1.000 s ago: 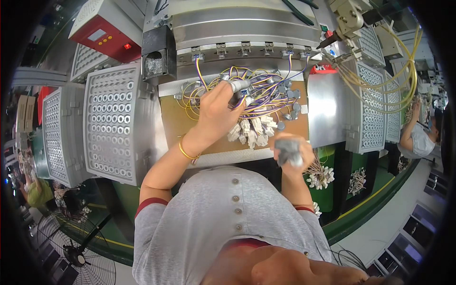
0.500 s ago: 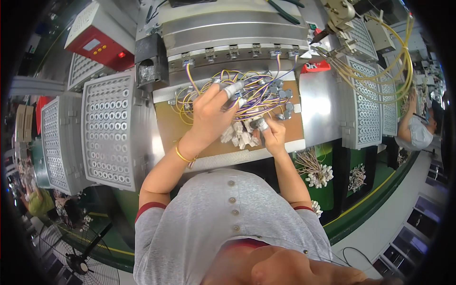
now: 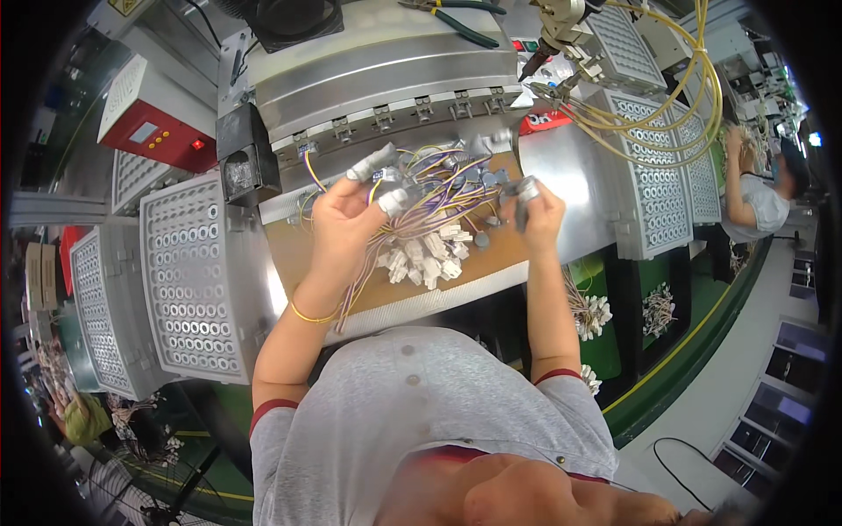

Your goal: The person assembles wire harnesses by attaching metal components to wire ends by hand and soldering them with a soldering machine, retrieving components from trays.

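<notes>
My left hand (image 3: pixel 344 217), with whitish-grey covers on its fingertips, pinches a small connector (image 3: pixel 382 177) on purple and yellow wires. It is over the left side of a tangled wire bundle (image 3: pixel 438 197). At the right of the bundle my right hand (image 3: pixel 541 215) is closed, its covered fingertips blurred; what they hold, if anything, I cannot make out. White plug housings (image 3: pixel 425 259) lie in a heap at the near end of the wires. Grey round parts (image 3: pixel 491 179) sit at the far right end. All this rests on a brown board (image 3: pixel 303 254).
Beyond the bundle runs a metal fixture (image 3: pixel 395 74) with a row of clamps; a wire hangs from the leftmost. Pliers (image 3: pixel 465 26) lie on top. Grey trays of rings (image 3: pixel 193 272) stand left, below a red-and-white control box (image 3: pixel 162 123). Yellow tubing (image 3: pixel 702 88) loops at the right.
My right hand has moved rightward and up from the white housings. The left hand has shifted left and opened out somewhat. Wires no longer show hanging from the two rightmost clamps. The view has turned.
</notes>
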A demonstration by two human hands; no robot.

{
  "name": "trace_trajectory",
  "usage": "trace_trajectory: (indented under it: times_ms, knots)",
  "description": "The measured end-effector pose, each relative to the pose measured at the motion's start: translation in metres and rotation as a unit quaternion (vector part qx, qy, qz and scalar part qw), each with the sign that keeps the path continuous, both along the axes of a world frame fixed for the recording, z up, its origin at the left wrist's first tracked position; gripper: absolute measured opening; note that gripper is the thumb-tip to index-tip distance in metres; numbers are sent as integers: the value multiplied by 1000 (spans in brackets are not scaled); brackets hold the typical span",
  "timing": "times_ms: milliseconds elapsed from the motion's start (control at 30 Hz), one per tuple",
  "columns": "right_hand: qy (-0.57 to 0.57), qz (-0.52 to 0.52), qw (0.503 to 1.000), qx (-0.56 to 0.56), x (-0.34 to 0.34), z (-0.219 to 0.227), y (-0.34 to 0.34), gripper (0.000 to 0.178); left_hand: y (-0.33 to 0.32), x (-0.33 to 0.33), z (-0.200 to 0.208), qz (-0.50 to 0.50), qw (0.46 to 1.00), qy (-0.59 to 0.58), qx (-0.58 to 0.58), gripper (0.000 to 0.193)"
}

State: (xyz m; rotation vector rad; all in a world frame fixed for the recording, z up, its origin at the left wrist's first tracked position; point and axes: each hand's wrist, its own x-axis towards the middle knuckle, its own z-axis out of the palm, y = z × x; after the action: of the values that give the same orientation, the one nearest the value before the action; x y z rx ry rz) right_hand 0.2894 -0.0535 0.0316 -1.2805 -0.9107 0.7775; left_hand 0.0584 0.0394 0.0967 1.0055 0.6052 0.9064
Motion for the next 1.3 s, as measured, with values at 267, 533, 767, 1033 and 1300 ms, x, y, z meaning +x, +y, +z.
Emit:
trace_trajectory:
  times_ms: [267,533,767,1033,1300]
  knots:
    - [-202,-145,969,12,84,10,55,17,4,12,17,76,995,5,64,40]
    - [-462,-217,860,4,122,-1,113,21,26,-5,-4,157,859,303,383,45]
    - [-583,-231,777,-48,105,-3,133,22,35,-5,-5,268,838,263,395,45]
    - [-625,-275,716,-144,93,5,142,22,44,-7,-8,302,818,267,410,39]
    - [-636,-285,705,-132,90,0,143,23,46,-4,-7,276,873,222,336,34]
